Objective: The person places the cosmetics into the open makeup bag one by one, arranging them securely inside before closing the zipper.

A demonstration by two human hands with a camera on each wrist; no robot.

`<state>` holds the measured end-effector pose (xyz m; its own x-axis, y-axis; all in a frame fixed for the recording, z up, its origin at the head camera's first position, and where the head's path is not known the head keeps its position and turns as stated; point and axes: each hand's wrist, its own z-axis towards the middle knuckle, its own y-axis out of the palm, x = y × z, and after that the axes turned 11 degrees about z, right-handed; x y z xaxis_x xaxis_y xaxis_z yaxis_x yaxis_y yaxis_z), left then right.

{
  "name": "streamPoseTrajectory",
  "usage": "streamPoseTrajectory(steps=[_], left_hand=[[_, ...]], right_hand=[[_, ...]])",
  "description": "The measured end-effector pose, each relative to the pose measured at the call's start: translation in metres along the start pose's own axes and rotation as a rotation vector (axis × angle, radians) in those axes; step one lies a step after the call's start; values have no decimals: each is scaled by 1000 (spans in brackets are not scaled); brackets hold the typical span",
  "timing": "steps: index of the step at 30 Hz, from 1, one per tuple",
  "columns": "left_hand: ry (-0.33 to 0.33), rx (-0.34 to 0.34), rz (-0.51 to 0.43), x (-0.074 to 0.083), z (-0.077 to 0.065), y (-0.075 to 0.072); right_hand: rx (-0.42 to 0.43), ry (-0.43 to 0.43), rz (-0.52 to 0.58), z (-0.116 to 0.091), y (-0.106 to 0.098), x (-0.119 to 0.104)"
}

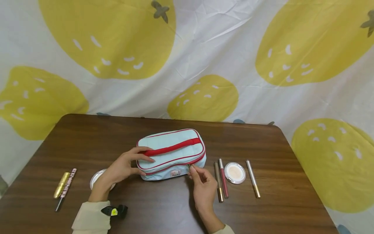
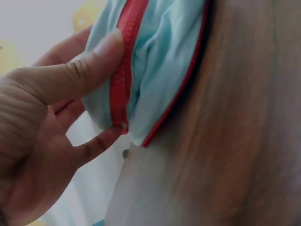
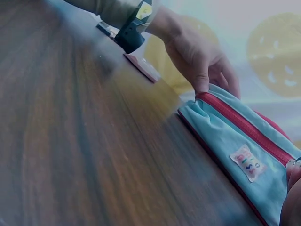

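Note:
A light-blue cosmetic bag [image 1: 168, 138] with red piping and a red top handle [image 1: 175, 148] lies on the brown table. My left hand [image 1: 124, 165] holds its left end. In the left wrist view that thumb [image 2: 89, 68] presses near the red zipper [image 2: 126, 61], with other fingers round the end. At the front right of the bag, my right hand [image 1: 204, 187] pinches the zipper pull [image 1: 190, 166]. The zipper teeth look joined in the left wrist view. A small lettered label [image 3: 248, 162] sits on the front side. Most of the right hand is outside the right wrist view.
Right of the bag lie a brown-gold tube [image 1: 218, 182], a pink tube [image 1: 223, 178], a round compact [image 1: 235, 173] and a silver-gold pen [image 1: 253, 178]. Leftward are a gold tube [image 1: 62, 185], a patterned pencil-like stick [image 1: 66, 188] and another round compact [image 1: 94, 178], partly behind the left forearm.

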<state>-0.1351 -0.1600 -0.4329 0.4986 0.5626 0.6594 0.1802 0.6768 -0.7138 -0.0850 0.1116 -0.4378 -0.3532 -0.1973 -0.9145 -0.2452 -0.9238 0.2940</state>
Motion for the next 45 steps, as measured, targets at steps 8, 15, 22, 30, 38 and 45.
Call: streamPoseTrajectory(steps=[8, 15, 22, 30, 38, 45], left_hand=[[77, 96, -12, 0, 3, 18], [69, 104, 43, 1, 6, 23], [59, 117, 66, 5, 8, 26], [110, 183, 121, 14, 16, 35], [146, 289, 189, 22, 23, 48], [64, 320, 313, 34, 26, 56]], right_hand=[[42, 6, -11, 3, -3, -6], [49, 0, -32, 6, -10, 10], [17, 35, -39, 1, -12, 23], [-20, 37, -51, -3, -8, 24], [-34, 44, -81, -6, -5, 23], [-43, 77, -73, -9, -4, 23]])
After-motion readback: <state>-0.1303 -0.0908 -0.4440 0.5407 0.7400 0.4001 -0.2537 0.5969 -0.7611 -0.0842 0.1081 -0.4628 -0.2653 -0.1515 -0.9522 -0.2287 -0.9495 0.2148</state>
